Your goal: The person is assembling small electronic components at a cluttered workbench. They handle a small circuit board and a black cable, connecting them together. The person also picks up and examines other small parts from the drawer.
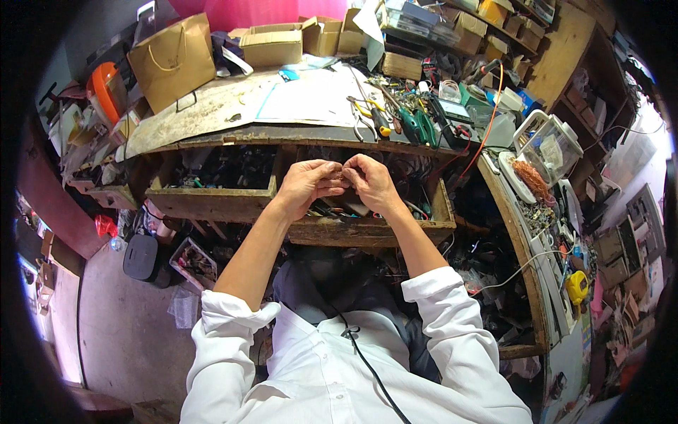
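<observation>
My left hand [309, 186] and my right hand [371, 185] meet fingertip to fingertip above an open wooden drawer [346, 233]. Both are closed in a pinch, and whatever lies between the fingers is too small to make out. Below them the drawer holds wires and hand tools, partly hidden by my hands. On the bench edge just beyond sit yellow-handled pliers [380, 121] and green-handled pliers [417, 127].
Left of my hands a second drawer [212, 203] full of dark parts is pulled out. White paper [304, 99] covers part of the bench. An orange cable [492, 113] hangs at the right, near a clear plastic container [551, 145] and a yellow tape measure [577, 287].
</observation>
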`<state>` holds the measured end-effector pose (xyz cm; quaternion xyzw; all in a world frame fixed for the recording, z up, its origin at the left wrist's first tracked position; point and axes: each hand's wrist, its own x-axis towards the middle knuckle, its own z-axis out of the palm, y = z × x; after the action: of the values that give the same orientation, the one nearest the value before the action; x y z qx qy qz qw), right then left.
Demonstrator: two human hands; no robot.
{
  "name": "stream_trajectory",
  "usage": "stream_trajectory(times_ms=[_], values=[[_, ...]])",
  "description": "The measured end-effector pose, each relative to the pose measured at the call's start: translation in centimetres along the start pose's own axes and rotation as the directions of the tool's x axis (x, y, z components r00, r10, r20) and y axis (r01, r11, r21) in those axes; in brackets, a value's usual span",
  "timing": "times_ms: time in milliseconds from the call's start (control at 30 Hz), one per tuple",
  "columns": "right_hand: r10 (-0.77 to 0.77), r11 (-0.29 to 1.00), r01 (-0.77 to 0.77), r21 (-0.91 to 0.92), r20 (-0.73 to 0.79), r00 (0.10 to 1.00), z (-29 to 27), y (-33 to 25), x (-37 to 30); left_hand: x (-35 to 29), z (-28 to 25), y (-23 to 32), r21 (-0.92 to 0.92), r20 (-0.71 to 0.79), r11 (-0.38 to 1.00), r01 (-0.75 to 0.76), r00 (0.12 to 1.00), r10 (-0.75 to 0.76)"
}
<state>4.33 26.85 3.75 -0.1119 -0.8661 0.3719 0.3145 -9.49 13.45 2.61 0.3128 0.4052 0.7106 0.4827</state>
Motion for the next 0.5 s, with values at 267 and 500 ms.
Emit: stream_trajectory(times_ms=[267,500], values=[[-0.092,0.992,0.084,-0.095,-0.083,0.992,0.8,-0.2,-0.4,-0.2,1.1,-0.2,0.286,-0.234,0.956,-0.071,0.962,0.141],[-0.033,0.996,0.024,-0.090,-0.100,0.994,1.4,0.6,-0.5,0.7,1.1,-1.5,0.187,-0.280,0.966,-0.178,0.933,0.226]])
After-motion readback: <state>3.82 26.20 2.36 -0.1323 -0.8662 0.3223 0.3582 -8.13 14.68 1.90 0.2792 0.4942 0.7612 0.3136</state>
